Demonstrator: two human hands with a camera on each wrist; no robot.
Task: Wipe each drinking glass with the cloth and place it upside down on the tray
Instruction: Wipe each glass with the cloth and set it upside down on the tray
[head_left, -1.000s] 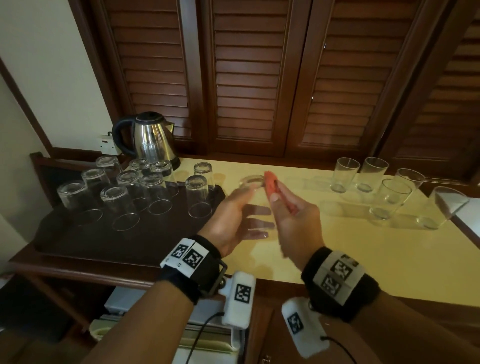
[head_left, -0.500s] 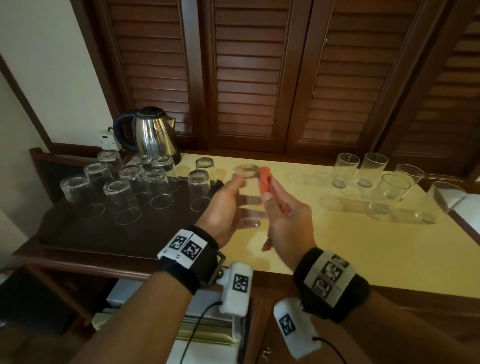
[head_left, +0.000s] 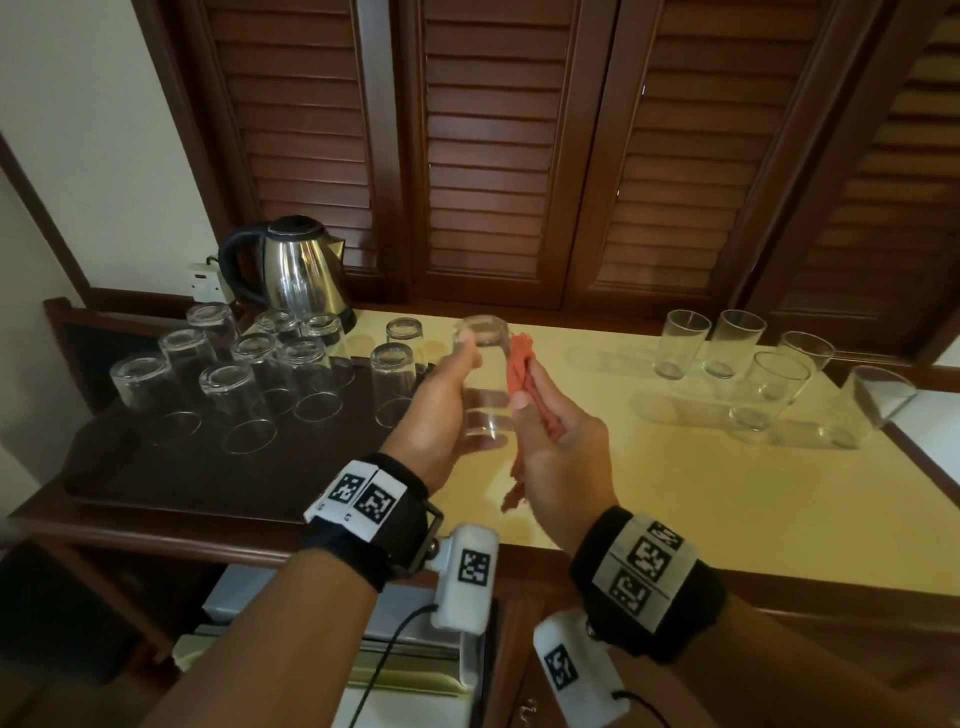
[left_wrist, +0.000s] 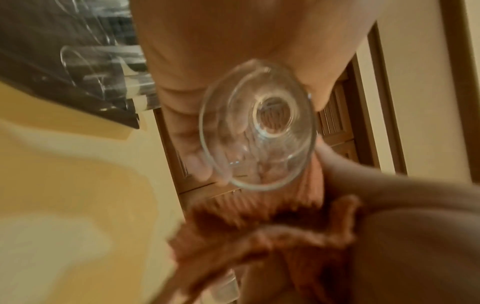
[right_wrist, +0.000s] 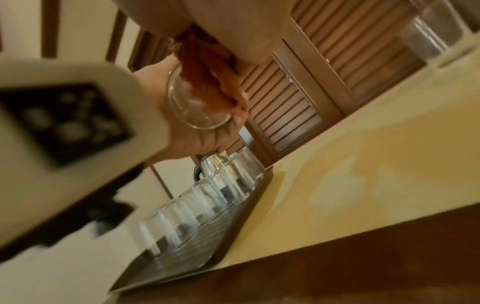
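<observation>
Where shutters (head_left: 498, 156) stand, yellow counter (head_left: 649, 483), dark tray (head_left: 156, 467)

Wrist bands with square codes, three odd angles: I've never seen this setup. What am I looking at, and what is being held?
No machine: a person wears one camera on the head and one on each wrist. The head view looks down at a yellow counter. The left hand grips a drinking glass, base up. The right hand holds an orange cloth against its side. Nine wiped glasses stand upside down on the dark tray; five upright glasses wait at right. A kettle stands behind. The wrist views show the same glass from below.
</observation>
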